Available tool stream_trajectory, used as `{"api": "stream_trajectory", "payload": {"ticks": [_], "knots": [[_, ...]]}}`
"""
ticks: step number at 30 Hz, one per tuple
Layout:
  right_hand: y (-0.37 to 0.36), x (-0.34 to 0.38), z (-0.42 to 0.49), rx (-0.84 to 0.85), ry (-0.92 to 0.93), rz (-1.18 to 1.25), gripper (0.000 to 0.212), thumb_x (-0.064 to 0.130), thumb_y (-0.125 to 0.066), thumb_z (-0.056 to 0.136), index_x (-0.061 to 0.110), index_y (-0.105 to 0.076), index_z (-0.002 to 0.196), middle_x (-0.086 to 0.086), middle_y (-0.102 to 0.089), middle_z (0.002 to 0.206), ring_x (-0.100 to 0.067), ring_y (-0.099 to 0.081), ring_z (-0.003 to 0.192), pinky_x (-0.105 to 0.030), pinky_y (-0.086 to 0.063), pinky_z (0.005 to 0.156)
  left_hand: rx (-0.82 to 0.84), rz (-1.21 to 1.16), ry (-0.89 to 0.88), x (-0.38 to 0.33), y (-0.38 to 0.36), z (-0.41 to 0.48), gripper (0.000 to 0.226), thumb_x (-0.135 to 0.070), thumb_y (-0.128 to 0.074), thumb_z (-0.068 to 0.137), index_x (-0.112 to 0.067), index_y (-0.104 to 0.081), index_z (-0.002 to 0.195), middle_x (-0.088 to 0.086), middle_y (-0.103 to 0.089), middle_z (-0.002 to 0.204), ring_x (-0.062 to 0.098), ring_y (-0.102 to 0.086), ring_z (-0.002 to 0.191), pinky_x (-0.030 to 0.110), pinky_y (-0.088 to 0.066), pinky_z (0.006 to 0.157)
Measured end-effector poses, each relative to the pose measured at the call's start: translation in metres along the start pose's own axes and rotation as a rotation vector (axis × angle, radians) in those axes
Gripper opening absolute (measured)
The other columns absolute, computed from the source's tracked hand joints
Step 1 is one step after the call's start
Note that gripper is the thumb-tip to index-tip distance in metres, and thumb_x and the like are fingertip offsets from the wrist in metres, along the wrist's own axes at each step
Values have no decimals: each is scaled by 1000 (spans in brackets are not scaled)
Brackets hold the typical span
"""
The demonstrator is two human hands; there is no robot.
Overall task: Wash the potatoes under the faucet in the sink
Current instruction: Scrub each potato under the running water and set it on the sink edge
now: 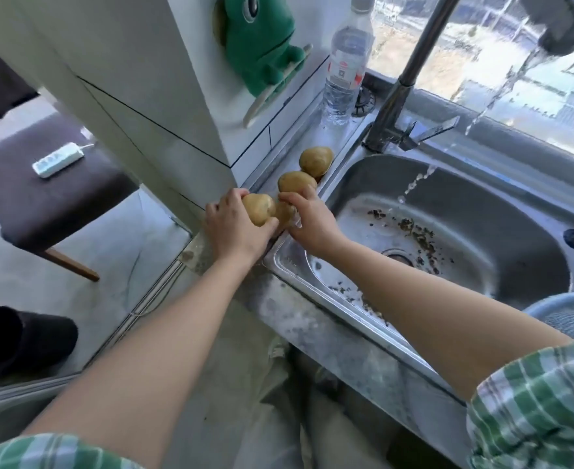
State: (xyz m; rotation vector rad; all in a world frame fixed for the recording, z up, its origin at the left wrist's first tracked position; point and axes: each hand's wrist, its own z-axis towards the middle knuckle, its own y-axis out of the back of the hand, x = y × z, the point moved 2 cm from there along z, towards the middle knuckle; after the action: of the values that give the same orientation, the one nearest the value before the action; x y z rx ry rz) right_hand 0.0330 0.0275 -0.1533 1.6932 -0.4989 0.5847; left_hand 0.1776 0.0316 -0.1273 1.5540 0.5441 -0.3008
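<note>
Here the left hand (231,228) grips one potato (259,209); right hand (307,218) covers another.

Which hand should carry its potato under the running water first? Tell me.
Probably the right hand: it sits at the sink rim, nearer the falling water, fingers on a potato. The left hand grips another potato farther out over the counter.

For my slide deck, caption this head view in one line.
Both hands gather potatoes beside the sink, faucet running.
</note>
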Motion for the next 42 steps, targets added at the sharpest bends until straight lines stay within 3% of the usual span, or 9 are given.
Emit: {"api": "stream_trajectory", "payload": {"ticks": [3, 7, 12, 23, 26, 29, 32, 37, 42], "knots": [[-8, -5, 4, -1, 11, -107, 50, 15, -63, 87, 18, -51, 135, -11, -38, 138, -36, -58, 107, -47, -52, 86, 14, -60, -22, 4, -2, 1, 65, -39, -71, 70, -14, -50, 127, 10, -58, 128, 33, -45, 116, 41, -39, 99], [-4, -10, 1, -43, 78, -98, 50, 20, -78, 75, 12, -57, 119, -11, -44, 127, -31, -59, 94, -45, -53, 76, 10, -107, -17, 3, -3, 3, 62, -34, -72, 71, -13, -50, 126, 10, -56, 125, 32, -45, 116, 40, -41, 97], [10, -17, -7, -48, 118, 149, 47, 22, -83, 69, 11, -59, 109, 0, -58, 102, -15, -52, 85, -28, -43, 73, 5, -95, -11, 0, -5, 8, 60, -39, -67, 73, -12, -51, 125, 13, -58, 123, 33, -48, 113, 43, -41, 97], [25, -35, -11, -17, -108, 507, 40, 34, -79, 76, 20, -66, 111, -3, -66, 94, -18, -60, 81, -28, -51, 77, 70, 138, -119, -16, -13, 13, 63, -39, -65, 81, -13, -46, 135, 10, -56, 130, 31, -41, 122, 41, -39, 99], [29, -42, -20, -16, -203, 739, 34, 33, -70, 86, 14, -63, 113, -3, -63, 95, -13, -59, 85, -27, -51, 80, 48, 169, -129, -22, -13, 11, 63, -38, -67, 81, -12, -46, 134, 10, -56, 132, 31, -42, 121, 40, -38, 98], [30, -56, -25, -8, -371, 1097, 34, 35, -57, 95, 10, -57, 117, -9, -62, 107, -22, -61, 102, -39, -52, 94, 25, 192, -122, -23, -13, 13, 65, -42, -70, 77, -11, -48, 131, 11, -59, 128, 32, -44, 118, 41, -40, 97], [36, -65, -30, -81, -468, 1405, 25, 30, -51, 98, 11, -50, 115, -12, -63, 108, -28, -64, 101, -43, -53, 94, 21, 257, -107, -27, -16, 14, 64, -41, -70, 78, -8, -48, 128, 14, -58, 126, 33, -43, 118, 42, -40, 98], [46, -77, -38, -145, -528, 1273, 29, 30, -60, 94, 16, -50, 117, -4, -59, 99, -18, -62, 88, -36, -57, 80, 61, 438, -63, -43, -28, 10, 57, -30, -66, 84, -3, -43, 129, 22, -42, 136, 38, -37, 125, 44, -36, 101], [50, -79, -42, -146, -555, 1258, 32, 34, -60, 94, 20, -50, 121, -3, -56, 102, -14, -58, 87, -34, -55, 80, 86, 527, -101, -44, -32, 7, 58, -18, -67, 81, -7, -41, 132, 19, -37, 136, 37, -37, 122, 43, -35, 102]]}}
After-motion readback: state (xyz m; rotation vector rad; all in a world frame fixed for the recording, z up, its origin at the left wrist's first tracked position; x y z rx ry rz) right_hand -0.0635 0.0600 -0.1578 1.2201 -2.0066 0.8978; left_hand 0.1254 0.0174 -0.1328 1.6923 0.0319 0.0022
